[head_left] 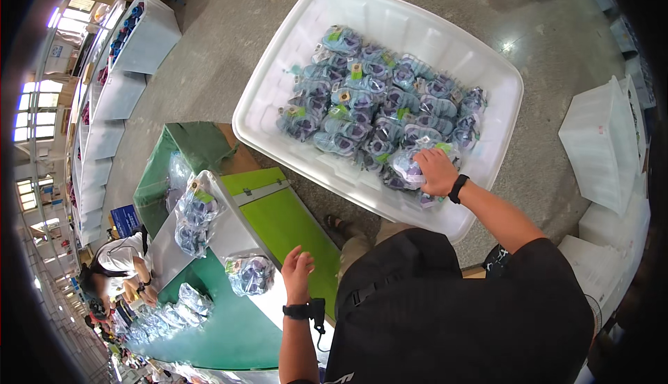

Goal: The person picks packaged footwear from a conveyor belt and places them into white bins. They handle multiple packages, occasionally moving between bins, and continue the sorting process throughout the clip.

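A large white plastic bin [278, 57] stands on the floor in front of me, with many light-blue and purple shoes [362, 99] in see-through bags lying in rows inside it. At the bin's near right, my right hand [436, 172] grips a bagged pair of shoes [406, 167] on top of the others, its fingers partly hidden. My left hand [298, 273] hovers by the edge of the table, fingers loosely bent and apart, holding nothing. Closest to it on the table is another bagged pair of shoes [250, 275]. Farther along the table's edge lie more bagged shoes [197, 216].
The green-topped table [229, 328] spreads to my left, with a row of bagged items [184, 307] on it. A co-worker [125, 266] bends over its far side. Beside me is a lime-green panel [289, 227]. Other white bins [602, 144] line both sides of the floor.
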A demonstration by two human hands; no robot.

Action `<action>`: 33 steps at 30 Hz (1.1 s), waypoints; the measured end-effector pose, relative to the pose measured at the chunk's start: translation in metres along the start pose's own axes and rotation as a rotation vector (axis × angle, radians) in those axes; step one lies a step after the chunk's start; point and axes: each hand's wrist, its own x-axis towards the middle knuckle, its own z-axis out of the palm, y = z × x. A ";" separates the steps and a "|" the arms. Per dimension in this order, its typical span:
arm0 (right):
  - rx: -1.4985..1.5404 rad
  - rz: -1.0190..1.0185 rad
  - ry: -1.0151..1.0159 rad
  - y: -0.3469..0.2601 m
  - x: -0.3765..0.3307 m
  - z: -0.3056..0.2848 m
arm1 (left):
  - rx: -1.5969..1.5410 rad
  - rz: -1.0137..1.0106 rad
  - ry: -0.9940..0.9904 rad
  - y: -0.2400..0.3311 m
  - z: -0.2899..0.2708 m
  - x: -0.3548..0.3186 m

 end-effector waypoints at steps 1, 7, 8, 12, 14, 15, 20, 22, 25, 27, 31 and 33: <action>-0.021 -0.021 -0.025 0.000 0.003 0.006 | -0.024 -0.027 0.052 -0.012 -0.012 -0.004; -0.079 0.072 -0.273 -0.006 0.002 0.053 | -0.149 -0.147 0.124 -0.075 -0.064 -0.040; -0.040 0.127 -0.330 -0.005 -0.001 0.060 | -0.123 -0.152 0.141 -0.084 -0.069 -0.046; 0.224 0.304 -0.310 0.002 -0.018 0.087 | -0.169 -0.140 0.182 -0.107 -0.095 -0.063; 0.268 0.373 -0.320 0.008 -0.025 0.099 | -0.242 -0.117 0.228 -0.118 -0.110 -0.068; 0.315 0.409 -0.236 0.008 -0.031 0.105 | -0.240 -0.114 0.237 -0.123 -0.118 -0.068; 0.307 0.388 -0.185 0.016 -0.046 0.126 | -0.314 -0.102 0.371 -0.155 -0.168 -0.065; 0.303 0.437 -0.200 0.017 -0.047 0.131 | -0.345 -0.057 0.424 -0.169 -0.187 -0.061; 0.334 0.529 -0.248 0.006 -0.038 0.136 | -0.362 0.045 0.576 -0.192 -0.220 -0.051; 0.549 0.662 -0.291 -0.012 -0.027 0.135 | -0.292 0.095 0.688 -0.210 -0.254 -0.042; 0.494 0.529 -0.287 -0.072 0.004 0.122 | -0.277 0.209 0.879 -0.249 -0.335 -0.017; 0.471 0.469 -0.282 -0.107 0.019 0.114 | -0.183 0.196 0.961 -0.265 -0.382 0.000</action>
